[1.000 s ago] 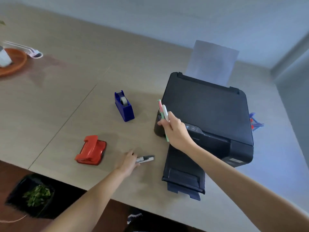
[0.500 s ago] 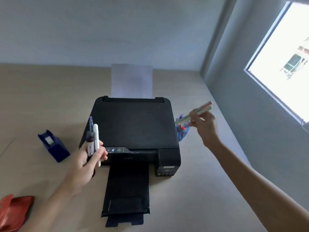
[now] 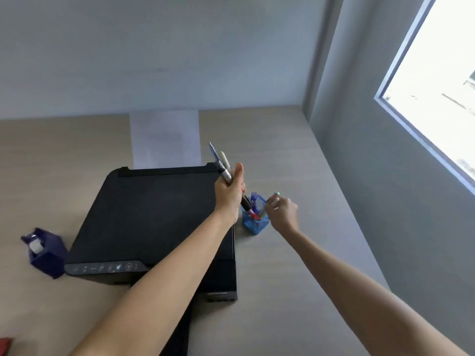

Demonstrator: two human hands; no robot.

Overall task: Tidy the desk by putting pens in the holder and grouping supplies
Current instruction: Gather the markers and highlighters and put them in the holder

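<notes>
Hands are meeting above the blue mesh holder [image 3: 257,222], which is standing on the desk [image 3: 295,278] just beside the right edge of the black printer [image 3: 154,214]. The left hand [image 3: 228,196] is clenching a bundle of pens [image 3: 223,165], their upper ends sticking up past the thumb and a dark lower end pointing down at the holder's mouth. The right hand [image 3: 282,211] is gripping the green-tipped pens [image 3: 274,199], tilting them over the holder's right rim; whether their lower ends are already inside is not clear. Several pens are already sitting in the holder. A sheet of paper [image 3: 165,140] is standing in the printer's rear feed. A dark blue tape dispenser [image 3: 45,253] is sitting on the desk left of the printer, and a red object [image 3: 5,348] is peeking in at the bottom left corner.
</notes>
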